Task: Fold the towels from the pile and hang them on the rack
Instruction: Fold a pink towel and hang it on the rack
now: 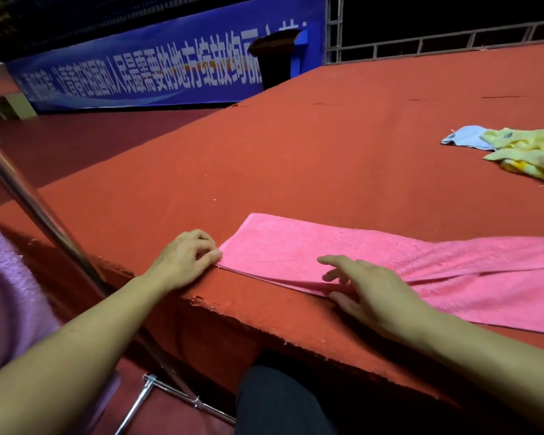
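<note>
Left grip (186, 259) curls at the left corner of the pink towel (374, 265), fingertips pinched together on the near-left edge of the cloth. Right grip (368, 293) lies with fingers spread apart, palm down; the upper fingers press on the top layer while the thumb tucks under the near edge, so the folded layers sit between them. From the head view, the pink towel lies flat along the near edge of the red-carpeted worktop (296, 152), folded lengthwise, with its right part spreading out wider and less tidy. Far to the right on the same surface, well apart from the pink one, a yellow towel (528, 152) lies crumpled, with a light blue towel (467, 138) just beside it, touching its left side. At the left, a metal rack pole (38, 208) slants down to a base bar near the floor, and a purple towel (4, 293) hangs at the frame's left edge. A blue banner (157, 64) stands behind.
</note>
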`<state>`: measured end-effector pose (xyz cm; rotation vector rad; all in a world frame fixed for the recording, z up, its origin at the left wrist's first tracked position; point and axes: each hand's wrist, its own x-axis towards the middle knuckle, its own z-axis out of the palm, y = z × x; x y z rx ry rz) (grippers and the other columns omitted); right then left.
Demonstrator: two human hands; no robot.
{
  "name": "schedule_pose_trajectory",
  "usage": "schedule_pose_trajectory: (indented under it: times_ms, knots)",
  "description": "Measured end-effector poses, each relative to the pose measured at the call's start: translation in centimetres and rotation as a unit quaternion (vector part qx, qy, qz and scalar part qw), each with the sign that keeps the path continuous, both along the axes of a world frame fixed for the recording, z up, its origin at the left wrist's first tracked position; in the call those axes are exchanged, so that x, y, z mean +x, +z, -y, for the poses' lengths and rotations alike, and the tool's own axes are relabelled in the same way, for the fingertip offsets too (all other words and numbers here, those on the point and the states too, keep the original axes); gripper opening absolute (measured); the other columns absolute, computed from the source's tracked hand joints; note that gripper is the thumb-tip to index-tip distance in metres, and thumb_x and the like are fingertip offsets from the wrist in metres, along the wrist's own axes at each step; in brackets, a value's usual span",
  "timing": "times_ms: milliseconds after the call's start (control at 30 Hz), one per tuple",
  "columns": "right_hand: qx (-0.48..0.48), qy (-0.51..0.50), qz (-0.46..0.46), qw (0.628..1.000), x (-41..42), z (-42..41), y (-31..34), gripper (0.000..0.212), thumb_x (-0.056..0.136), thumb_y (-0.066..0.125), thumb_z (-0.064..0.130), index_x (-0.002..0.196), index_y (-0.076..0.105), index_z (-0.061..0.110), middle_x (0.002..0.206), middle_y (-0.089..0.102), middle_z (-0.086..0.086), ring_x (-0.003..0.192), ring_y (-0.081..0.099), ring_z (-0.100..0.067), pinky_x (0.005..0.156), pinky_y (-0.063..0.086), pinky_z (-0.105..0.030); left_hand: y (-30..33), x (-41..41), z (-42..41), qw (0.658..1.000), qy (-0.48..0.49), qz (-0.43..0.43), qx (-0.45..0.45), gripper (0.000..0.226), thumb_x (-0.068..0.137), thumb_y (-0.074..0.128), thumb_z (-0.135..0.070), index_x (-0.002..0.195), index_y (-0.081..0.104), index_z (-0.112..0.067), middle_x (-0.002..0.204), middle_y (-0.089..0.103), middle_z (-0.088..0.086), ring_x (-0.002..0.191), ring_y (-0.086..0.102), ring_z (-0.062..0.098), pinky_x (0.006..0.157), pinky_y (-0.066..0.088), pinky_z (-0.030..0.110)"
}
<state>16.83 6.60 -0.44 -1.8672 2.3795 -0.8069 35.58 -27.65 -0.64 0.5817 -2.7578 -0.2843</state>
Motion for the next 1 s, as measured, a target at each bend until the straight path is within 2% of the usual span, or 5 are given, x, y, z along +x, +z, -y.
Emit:
schedule_pose_trajectory:
  times_ms: [200, 300, 467, 733, 1000]
  knots:
    - [-0.061, -0.054, 0.027, 0.996, -2.7, -4.6, 0.9, 0.059, 0.086, 0.067, 0.022, 0.136, 0.042, 0.040, 0.110, 0.059, 0.027, 0.092, 0.054, 0.000, 0.083, 0.048, -0.024, 1.0, -7.3, -8.6, 0.988, -0.046, -0.129, 0.068, 0.008, 0.087, 0.061, -0.033, 0.087, 0.066, -0.039, 0.100, 0.063, -0.013, 0.085, 0.056, 0.012, 0.080, 0.040, 0.028]
    - [-0.073, -0.097, 0.044, 0.992, -4.8, -8.2, 1.1, 0.053, 0.087, 0.067, 0.022, 0.133, 0.048, 0.038, 0.106, 0.062, 0.024, 0.089, 0.056, -0.002, 0.079, 0.049, -0.024, 1.5, -12.0, -15.2, 0.977, -0.113, -0.128, 0.125, 0.014, 0.080, 0.052, -0.044, 0.085, 0.065, -0.041, 0.099, 0.066, -0.016, 0.082, 0.058, 0.004, 0.075, 0.041, 0.022]
    - [-0.134, -0.214, 0.026, 0.967, -9.9, -14.8, 1.9, 0.036, 0.086, 0.065, 0.014, 0.119, 0.061, 0.028, 0.086, 0.064, 0.022, 0.074, 0.059, 0.000, 0.067, 0.042, -0.010, 1.6, -19.3, -24.9, 0.955, -0.201, -0.105, 0.191, 0.023, 0.090, 0.064, -0.015, 0.103, 0.067, -0.034, 0.097, 0.067, -0.021, 0.081, 0.060, 0.002, 0.070, 0.043, 0.011]
    - [-0.123, -0.400, 0.045, 0.907, -23.8, -22.5, 2.6, 0.031, 0.091, 0.059, 0.008, 0.117, 0.064, 0.023, 0.093, 0.067, 0.008, 0.066, 0.062, -0.008, 0.074, 0.051, -0.024, 1.9, -28.9, -34.2, 0.935, -0.273, -0.044, 0.222, 0.029, 0.086, 0.066, -0.012, 0.106, 0.064, -0.033, 0.092, 0.071, -0.018, 0.068, 0.060, -0.005, 0.069, 0.043, 0.010]
    - [0.057, -0.388, -0.005, 0.920, -32.0, -22.8, 0.7, 0.045, 0.093, 0.054, 0.018, 0.136, 0.050, 0.030, 0.126, 0.063, 0.005, 0.119, 0.047, -0.023, 0.098, 0.042, -0.036, 0.1, -33.2, -36.8, 0.939, -0.248, -0.012, 0.238, 0.026, 0.088, 0.066, -0.020, 0.100, 0.059, -0.042, 0.090, 0.070, -0.023, 0.076, 0.063, -0.006, 0.077, 0.049, 0.020]
